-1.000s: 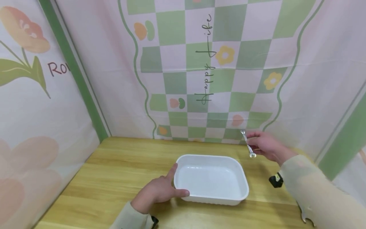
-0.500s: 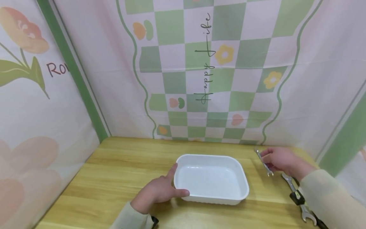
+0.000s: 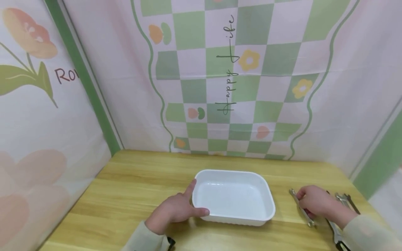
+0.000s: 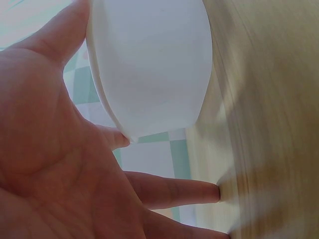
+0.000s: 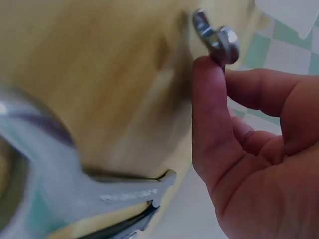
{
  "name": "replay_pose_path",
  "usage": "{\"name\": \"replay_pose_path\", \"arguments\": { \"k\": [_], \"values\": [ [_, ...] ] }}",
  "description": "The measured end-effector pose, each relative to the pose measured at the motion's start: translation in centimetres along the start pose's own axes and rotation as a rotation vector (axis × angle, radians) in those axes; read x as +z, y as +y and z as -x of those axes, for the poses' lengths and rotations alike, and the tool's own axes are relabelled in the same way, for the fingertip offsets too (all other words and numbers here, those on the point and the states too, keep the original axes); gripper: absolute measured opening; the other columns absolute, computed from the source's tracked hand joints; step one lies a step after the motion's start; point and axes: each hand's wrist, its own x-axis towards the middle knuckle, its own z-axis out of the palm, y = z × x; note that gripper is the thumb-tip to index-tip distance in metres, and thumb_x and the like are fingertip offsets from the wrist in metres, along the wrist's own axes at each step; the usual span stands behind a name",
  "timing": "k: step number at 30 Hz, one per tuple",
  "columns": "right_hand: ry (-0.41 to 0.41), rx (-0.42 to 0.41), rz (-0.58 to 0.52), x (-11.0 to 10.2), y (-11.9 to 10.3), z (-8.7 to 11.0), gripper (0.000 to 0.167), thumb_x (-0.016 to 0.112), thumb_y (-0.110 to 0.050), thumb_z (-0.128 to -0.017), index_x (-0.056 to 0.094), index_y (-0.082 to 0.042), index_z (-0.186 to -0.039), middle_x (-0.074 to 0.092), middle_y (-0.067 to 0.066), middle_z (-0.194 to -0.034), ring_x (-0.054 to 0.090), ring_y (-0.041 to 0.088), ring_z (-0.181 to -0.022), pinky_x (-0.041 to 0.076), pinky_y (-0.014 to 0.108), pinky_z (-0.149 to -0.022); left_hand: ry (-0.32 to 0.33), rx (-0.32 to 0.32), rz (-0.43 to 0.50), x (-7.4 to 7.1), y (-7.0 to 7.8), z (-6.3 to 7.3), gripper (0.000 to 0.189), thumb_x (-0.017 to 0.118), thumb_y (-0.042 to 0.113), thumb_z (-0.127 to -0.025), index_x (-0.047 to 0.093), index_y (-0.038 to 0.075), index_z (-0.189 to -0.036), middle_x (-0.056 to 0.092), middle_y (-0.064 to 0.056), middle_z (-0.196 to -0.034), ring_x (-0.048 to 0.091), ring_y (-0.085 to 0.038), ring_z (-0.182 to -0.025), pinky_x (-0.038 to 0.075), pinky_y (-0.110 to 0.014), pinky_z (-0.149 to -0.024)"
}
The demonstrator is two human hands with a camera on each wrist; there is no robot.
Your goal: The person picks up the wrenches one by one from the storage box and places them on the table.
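A white rectangular dish [image 3: 233,200] rests on the wooden table. My left hand [image 3: 174,209] is at its left end, thumb and forefinger spread against the rim. In the left wrist view, the dish wall [image 4: 154,64] stands beside the palm, and two other fingers stretch straight to the tabletop. To the right of the dish, my right hand [image 3: 315,200] pinches a small silver open-end wrench [image 3: 294,195] by its middle, low over the table. The right wrist view has one wrench end [image 5: 227,46] sticking out past the thumb and fingers.
More wrenches lie at the table's right side: a silver one [image 3: 340,198], a dark one [image 3: 353,204] and another silver one [image 3: 336,234], partly behind the right forearm. A printed curtain [image 3: 216,104] hangs along the table's back edge.
My right hand has carried the small wrench from near the back curtain, rightward and toward me, down close to the table. The left hand and dish have stayed in place.
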Motion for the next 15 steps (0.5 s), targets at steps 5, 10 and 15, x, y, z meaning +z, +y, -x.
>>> {"name": "replay_pose_path", "arguments": {
  "k": [5,10,15],
  "values": [
    [0.022,0.007,0.044,0.5,0.3,0.1,0.015,0.060,0.000,-0.085,0.063,0.004,-0.099,0.057,0.005,-0.070,0.056,0.019,-0.058,0.047,0.029,-0.050,-0.003,0.000,-0.009,0.0,0.0,0.0,0.118,0.071,0.070,-0.077,0.004,0.022,-0.162,0.054,-0.033,-0.132,0.058,-0.043,-0.114,0.046,-0.058,-0.094],
    [0.022,-0.005,0.102,0.9,0.4,0.4,0.010,0.060,-0.001,-0.088,0.062,0.004,-0.097,0.056,0.004,-0.068,0.055,0.019,-0.056,0.047,0.031,-0.049,-0.005,-0.004,-0.007,0.1,0.0,-0.1,0.118,0.071,0.071,-0.077,0.005,0.022,-0.162,0.054,-0.033,-0.133,0.058,-0.043,-0.114,0.046,-0.058,-0.093],
    [0.052,-0.042,0.213,1.6,0.0,1.4,0.008,0.054,0.000,-0.092,0.062,0.000,-0.091,0.053,0.004,-0.065,0.052,0.018,-0.054,0.045,0.034,-0.049,-0.008,-0.001,-0.010,0.1,0.0,-0.1,0.118,0.070,0.071,-0.077,0.005,0.022,-0.162,0.054,-0.032,-0.133,0.058,-0.042,-0.114,0.046,-0.058,-0.093]
  ]
}}
